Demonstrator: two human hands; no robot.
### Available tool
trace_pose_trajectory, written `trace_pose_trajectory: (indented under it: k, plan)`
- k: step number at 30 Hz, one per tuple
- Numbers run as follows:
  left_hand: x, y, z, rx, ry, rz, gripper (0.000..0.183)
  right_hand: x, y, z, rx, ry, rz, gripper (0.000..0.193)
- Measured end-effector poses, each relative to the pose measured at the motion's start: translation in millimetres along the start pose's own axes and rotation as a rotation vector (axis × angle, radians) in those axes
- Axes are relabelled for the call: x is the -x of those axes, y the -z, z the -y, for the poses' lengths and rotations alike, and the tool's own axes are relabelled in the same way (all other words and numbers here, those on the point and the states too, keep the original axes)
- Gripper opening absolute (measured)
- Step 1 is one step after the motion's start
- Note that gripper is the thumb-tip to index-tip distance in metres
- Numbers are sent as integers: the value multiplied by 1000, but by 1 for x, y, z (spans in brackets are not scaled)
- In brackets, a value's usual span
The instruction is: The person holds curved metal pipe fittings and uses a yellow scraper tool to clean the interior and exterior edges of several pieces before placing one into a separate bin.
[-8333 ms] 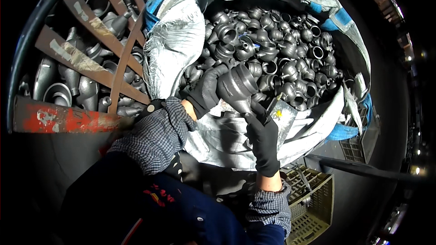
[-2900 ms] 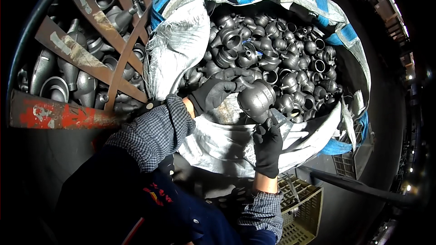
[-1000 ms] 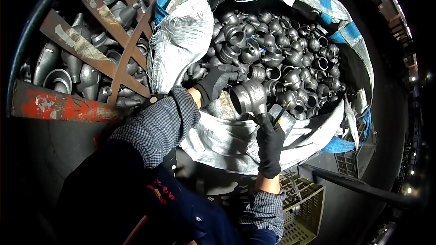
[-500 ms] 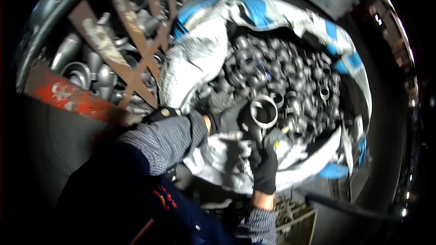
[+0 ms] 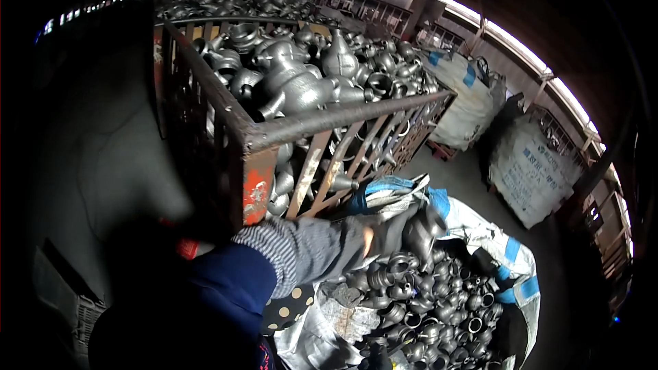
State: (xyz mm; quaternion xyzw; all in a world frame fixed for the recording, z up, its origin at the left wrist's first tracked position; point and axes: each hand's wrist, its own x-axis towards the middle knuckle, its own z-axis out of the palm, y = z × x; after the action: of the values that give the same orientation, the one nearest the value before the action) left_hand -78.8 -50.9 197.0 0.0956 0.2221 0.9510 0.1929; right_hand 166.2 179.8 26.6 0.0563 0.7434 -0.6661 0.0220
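Note:
My left arm, in a checkered sleeve, reaches across the near-left side of a white and blue bulk bag [image 5: 480, 223]. Its dark-gloved left hand [image 5: 392, 234] is closed on a grey metal pipe fitting [image 5: 423, 233], held above the bag's far-left part. Many smaller grey pipe fittings [image 5: 439, 301] fill the bag. At the lower edge, a dark shape that looks like my gloved right hand [image 5: 375, 356] shows only in part; its fingers cannot be made out.
Beyond my left arm stands a rusty metal cage bin [image 5: 301, 127] heaped with larger fittings [image 5: 295, 85]. Full white bulk bags [image 5: 531, 168] stand at the far right. A grey crate-like object [image 5: 86, 315] is at the lower left.
My view has swung up toward the cage bin. The fitting, earlier low over the bag by both hands, is now in my left hand, farther forward. My right hand has dropped to the lower edge.

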Motion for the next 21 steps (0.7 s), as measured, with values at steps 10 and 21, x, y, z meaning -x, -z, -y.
trace_pose_trajectory:
  k: [10,21]
  plan:
    - [-48,-65,-151,-280,-503,53,41,6,2,19,-157,-226,-92,38]
    - [17,156,195,-913,450,14,20,11,45,35,-291,-116,-336,37]
